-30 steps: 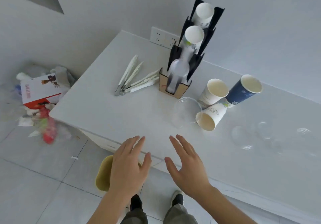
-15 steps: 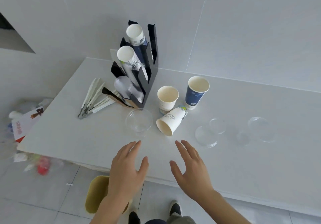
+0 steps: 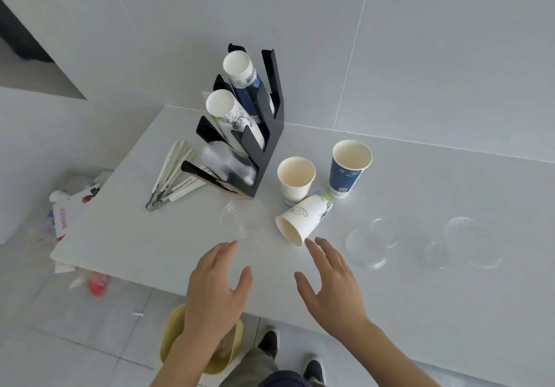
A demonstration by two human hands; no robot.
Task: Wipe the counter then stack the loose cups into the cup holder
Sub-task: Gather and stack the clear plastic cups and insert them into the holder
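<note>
The tipped cup [image 3: 303,218] lies on its side on the counter [image 3: 420,182], just right of the cup holder [image 3: 264,134]. Its long axis runs slantwise, mouth toward the person, base toward the two upright cups. Both the left hand [image 3: 214,290] and right hand [image 3: 333,290] hover spread and empty. Grasp its wall lightly, probably; paper crushes easily.

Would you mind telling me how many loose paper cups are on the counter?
3: a blue cup upright at the back, a white cup upright beside it, and a tipped cup in front.
</note>
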